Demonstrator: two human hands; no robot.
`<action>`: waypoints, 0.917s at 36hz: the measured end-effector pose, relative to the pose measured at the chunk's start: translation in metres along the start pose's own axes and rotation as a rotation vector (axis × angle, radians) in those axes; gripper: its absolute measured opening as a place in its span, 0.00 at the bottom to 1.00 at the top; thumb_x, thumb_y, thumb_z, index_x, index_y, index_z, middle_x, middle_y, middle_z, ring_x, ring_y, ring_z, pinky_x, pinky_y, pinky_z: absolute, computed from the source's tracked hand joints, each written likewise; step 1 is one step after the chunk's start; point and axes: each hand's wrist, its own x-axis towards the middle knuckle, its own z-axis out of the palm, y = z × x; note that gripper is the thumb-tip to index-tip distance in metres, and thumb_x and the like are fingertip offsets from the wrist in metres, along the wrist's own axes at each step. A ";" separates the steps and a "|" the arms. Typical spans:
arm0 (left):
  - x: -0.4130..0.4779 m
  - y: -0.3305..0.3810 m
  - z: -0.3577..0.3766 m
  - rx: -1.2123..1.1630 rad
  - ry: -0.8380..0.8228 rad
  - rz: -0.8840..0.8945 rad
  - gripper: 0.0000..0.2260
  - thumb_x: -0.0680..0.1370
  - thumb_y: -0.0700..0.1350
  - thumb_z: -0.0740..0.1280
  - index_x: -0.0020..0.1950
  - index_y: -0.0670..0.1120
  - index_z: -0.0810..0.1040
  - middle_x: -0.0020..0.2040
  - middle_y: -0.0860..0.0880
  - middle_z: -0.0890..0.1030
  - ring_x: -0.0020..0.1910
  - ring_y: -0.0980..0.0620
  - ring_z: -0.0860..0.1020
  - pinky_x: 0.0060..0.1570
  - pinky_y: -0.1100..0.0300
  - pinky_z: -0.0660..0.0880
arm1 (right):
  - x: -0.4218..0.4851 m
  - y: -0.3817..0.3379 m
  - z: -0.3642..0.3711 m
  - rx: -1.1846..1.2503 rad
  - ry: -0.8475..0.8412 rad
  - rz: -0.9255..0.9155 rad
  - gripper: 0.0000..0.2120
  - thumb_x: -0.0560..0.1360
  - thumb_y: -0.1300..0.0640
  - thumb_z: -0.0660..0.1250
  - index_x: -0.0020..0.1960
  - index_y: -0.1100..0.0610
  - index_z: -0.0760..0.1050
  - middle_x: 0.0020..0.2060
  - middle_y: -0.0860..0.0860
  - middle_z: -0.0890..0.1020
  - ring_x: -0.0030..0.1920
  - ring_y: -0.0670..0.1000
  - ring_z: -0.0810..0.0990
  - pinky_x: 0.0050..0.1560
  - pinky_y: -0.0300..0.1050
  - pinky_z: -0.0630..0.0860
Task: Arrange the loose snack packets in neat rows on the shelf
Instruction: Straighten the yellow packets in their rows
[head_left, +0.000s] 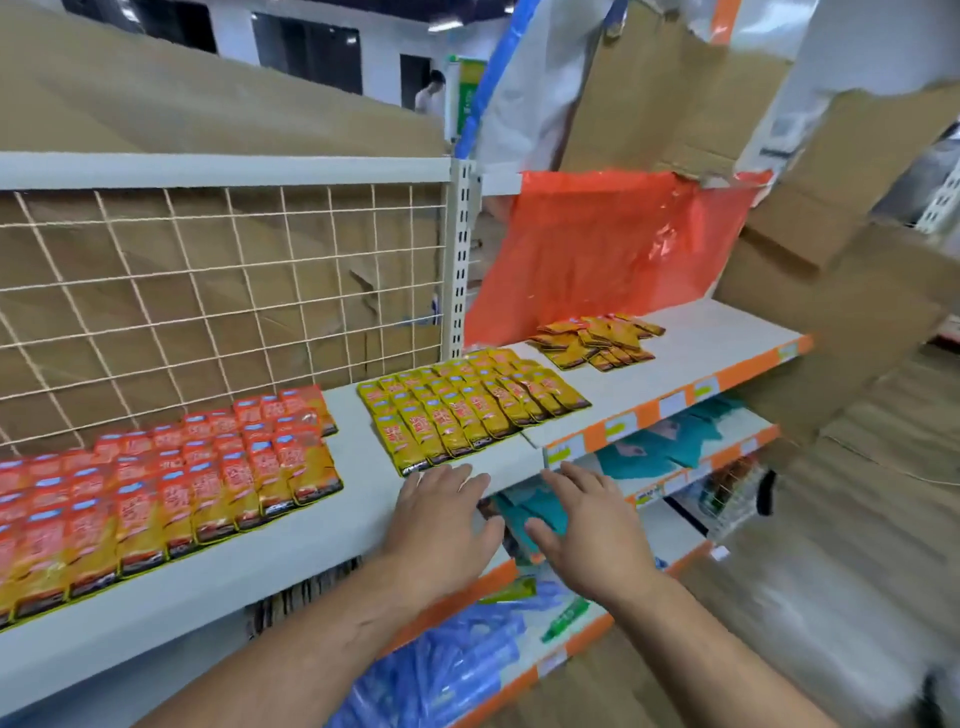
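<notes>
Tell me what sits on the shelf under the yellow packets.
Teal packets lie on the lower shelf. The top shelf, left hand and right hand hide its left part, so what lies there cannot be told.

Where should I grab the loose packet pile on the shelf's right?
Pinch the loose pile by its near, fanned edges, coming from the open front of the shelf, probably with the right hand. The packets lie flat and overlapping, so those edges offer a lip; the orange sheet closes off the back.
</notes>
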 end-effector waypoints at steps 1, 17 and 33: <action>0.014 0.006 0.007 -0.002 -0.001 0.013 0.30 0.75 0.63 0.49 0.75 0.56 0.65 0.76 0.55 0.65 0.74 0.52 0.60 0.75 0.50 0.53 | 0.007 0.012 -0.001 -0.007 -0.004 0.006 0.31 0.77 0.37 0.60 0.76 0.49 0.65 0.74 0.50 0.68 0.73 0.54 0.64 0.72 0.50 0.63; 0.255 0.092 0.073 -0.074 -0.003 0.168 0.33 0.74 0.66 0.44 0.76 0.55 0.64 0.76 0.54 0.65 0.75 0.51 0.60 0.74 0.52 0.52 | 0.167 0.175 -0.018 -0.033 -0.029 0.125 0.31 0.78 0.40 0.62 0.77 0.49 0.63 0.77 0.51 0.63 0.75 0.55 0.60 0.75 0.51 0.60; 0.410 0.127 0.113 -0.250 0.105 0.069 0.28 0.75 0.59 0.53 0.64 0.44 0.79 0.62 0.46 0.80 0.62 0.44 0.76 0.63 0.52 0.71 | 0.310 0.279 0.003 0.130 -0.049 0.128 0.28 0.76 0.43 0.65 0.73 0.52 0.70 0.72 0.52 0.71 0.71 0.55 0.68 0.70 0.50 0.67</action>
